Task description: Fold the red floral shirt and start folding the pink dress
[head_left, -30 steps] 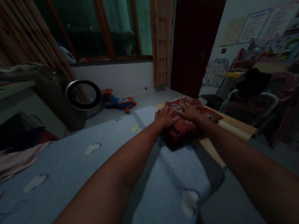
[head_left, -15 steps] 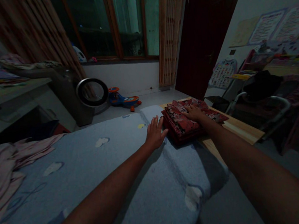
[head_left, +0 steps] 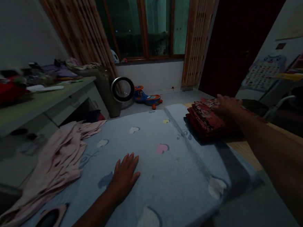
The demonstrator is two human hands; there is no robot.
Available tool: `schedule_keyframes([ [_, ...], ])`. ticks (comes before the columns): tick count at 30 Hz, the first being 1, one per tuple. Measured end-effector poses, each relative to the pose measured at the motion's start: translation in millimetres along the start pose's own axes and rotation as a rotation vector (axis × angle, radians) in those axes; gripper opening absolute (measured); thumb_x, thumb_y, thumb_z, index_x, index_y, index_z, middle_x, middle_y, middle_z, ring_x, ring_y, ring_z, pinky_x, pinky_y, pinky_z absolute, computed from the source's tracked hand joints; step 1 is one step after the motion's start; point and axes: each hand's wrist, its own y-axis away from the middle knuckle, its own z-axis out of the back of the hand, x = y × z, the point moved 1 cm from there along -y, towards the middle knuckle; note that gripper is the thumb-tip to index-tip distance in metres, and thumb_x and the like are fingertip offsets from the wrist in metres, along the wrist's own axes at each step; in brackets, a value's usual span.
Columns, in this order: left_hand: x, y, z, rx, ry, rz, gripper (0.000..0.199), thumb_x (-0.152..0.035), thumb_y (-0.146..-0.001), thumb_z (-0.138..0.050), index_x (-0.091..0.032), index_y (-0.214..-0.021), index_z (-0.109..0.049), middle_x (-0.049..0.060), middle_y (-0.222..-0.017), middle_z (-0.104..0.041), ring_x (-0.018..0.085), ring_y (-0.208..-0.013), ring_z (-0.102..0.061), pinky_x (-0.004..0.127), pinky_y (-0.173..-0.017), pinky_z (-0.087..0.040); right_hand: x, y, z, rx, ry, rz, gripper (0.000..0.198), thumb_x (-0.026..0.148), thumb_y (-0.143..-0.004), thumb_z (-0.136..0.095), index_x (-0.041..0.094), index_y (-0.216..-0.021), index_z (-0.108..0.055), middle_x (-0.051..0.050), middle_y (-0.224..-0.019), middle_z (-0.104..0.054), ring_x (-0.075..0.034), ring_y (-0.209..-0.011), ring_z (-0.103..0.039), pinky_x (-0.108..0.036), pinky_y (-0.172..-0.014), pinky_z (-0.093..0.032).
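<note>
My left hand [head_left: 126,175], fingers spread, is over the blue blanket [head_left: 150,169] with heart and leaf shapes, near its middle. It holds nothing; I cannot tell whether the palm touches the cloth. On the far right corner lies a folded stack of dark red flowered fabric [head_left: 206,118]. My right hand [head_left: 226,105] is at the top of this stack, slightly blurred, with its fingers apart and nothing gripped. The forearm and hand hide the stack's right part. Left of my left hand, a crumpled pale pink cloth [head_left: 58,154] lies along the blanket's edge.
A pink flat object with a dark oval [head_left: 46,223] lies at the near left. A cluttered desk [head_left: 82,84] stands on the left, beside a washing machine with its round door [head_left: 123,89] open. A blue and orange ride-on toy [head_left: 147,98] sits on the floor. Bare wood [head_left: 245,153] shows under the stack.
My left hand has moved away from the stack, left and nearer to me, over the blanket. My right hand stays at the stack, now towards its far right. The view has turned left.
</note>
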Motion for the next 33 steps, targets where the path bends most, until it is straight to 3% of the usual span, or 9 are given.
schedule_keyframes([
  [3,19.5,22.6,2.1,0.04,0.004,0.093,0.059,-0.041,-0.097,-0.041,-0.024,-0.153,-0.036,0.01,-0.161,-0.033,0.031,-0.149,-0.028,0.058,-0.118,-0.025,42.0,20.1,38.0,-0.185,-0.158,0.04,0.073,0.05,-0.092,-0.057,0.006,-0.148,-0.039,-0.032,-0.136,-0.051,-0.041,-0.124,-0.05,-0.059,-0.096,-0.037],
  [6,24.6,35.5,3.2,0.043,0.031,0.169,0.057,-0.041,-0.097,-0.041,-0.022,-0.151,-0.041,0.011,-0.16,-0.035,0.03,-0.149,-0.029,0.054,-0.119,-0.026,101.7,60.1,40.2,-0.227,-0.382,0.223,0.065,0.039,-0.091,-0.057,0.005,-0.144,-0.042,-0.027,-0.134,-0.055,-0.034,-0.122,-0.054,-0.048,-0.098,-0.043],
  [8,22.9,39.4,4.5,0.041,0.05,0.198,0.055,-0.041,-0.098,-0.041,-0.022,-0.149,-0.044,0.011,-0.16,-0.035,0.029,-0.149,-0.029,0.053,-0.119,-0.026,147.0,97.9,19.9,-0.158,-0.51,0.399,0.056,0.035,-0.089,-0.058,0.013,-0.14,-0.049,-0.019,-0.133,-0.058,-0.03,-0.121,-0.056,-0.046,-0.1,-0.044],
  [11,18.4,40.7,7.0,0.036,0.068,0.229,0.053,-0.041,-0.098,-0.043,-0.022,-0.147,-0.046,0.01,-0.16,-0.036,0.028,-0.149,-0.028,0.051,-0.121,-0.023,212.3,158.7,-27.2,0.029,-0.59,0.614,0.039,0.033,-0.089,-0.057,0.017,-0.124,-0.062,-0.015,-0.128,-0.063,-0.027,-0.119,-0.058,-0.042,-0.104,-0.044],
  [16,15.9,42.3,8.0,0.0,0.104,0.23,0.053,-0.044,-0.099,-0.043,-0.023,-0.147,-0.045,0.008,-0.16,-0.036,0.027,-0.15,-0.026,0.052,-0.122,-0.021,285.2,223.2,-91.0,0.2,-0.516,0.545,0.033,0.029,-0.09,-0.054,0.016,-0.117,-0.066,-0.015,-0.125,-0.064,-0.025,-0.118,-0.058,-0.037,-0.102,-0.043],
  [19,15.1,44.6,8.1,-0.027,0.132,0.222,0.052,-0.044,-0.098,-0.044,-0.022,-0.146,-0.046,0.009,-0.159,-0.037,0.027,-0.15,-0.026,0.053,-0.123,-0.02,300.7,237.9,-111.0,0.181,-0.444,0.507,0.03,0.028,-0.09,-0.053,0.016,-0.115,-0.066,-0.015,-0.126,-0.063,-0.025,-0.116,-0.057,-0.036,-0.101,-0.041],
  [25,19.0,44.7,12.6,-0.098,0.323,0.241,0.048,-0.037,-0.093,-0.055,-0.02,-0.138,-0.053,0.013,-0.157,-0.039,0.028,-0.147,-0.032,0.051,-0.121,-0.026,296.1,246.0,-129.9,0.082,-0.482,0.518,0.027,0.026,-0.089,-0.052,0.017,-0.11,-0.067,-0.013,-0.125,-0.064,-0.027,-0.116,-0.056,-0.04,-0.102,-0.038],
  [30,55.5,52.7,30.3,-0.363,0.482,0.535,0.043,-0.027,-0.089,-0.055,-0.02,-0.131,-0.055,0.013,-0.164,-0.019,0.026,-0.138,-0.046,0.042,-0.112,-0.042,295.2,244.8,-131.6,0.073,-0.493,0.523,0.028,0.027,-0.089,-0.051,0.016,-0.109,-0.067,-0.014,-0.125,-0.064,-0.027,-0.116,-0.056,-0.041,-0.102,-0.038],
  [33,84.3,63.4,43.1,-0.374,0.389,0.725,0.047,-0.028,-0.088,-0.055,-0.021,-0.134,-0.05,0.015,-0.163,-0.015,0.028,-0.135,-0.049,0.042,-0.108,-0.044,297.2,243.8,-129.9,0.079,-0.486,0.523,0.027,0.026,-0.087,-0.051,0.017,-0.107,-0.067,-0.013,-0.12,-0.065,-0.027,-0.112,-0.057,-0.039,-0.099,-0.039],
])
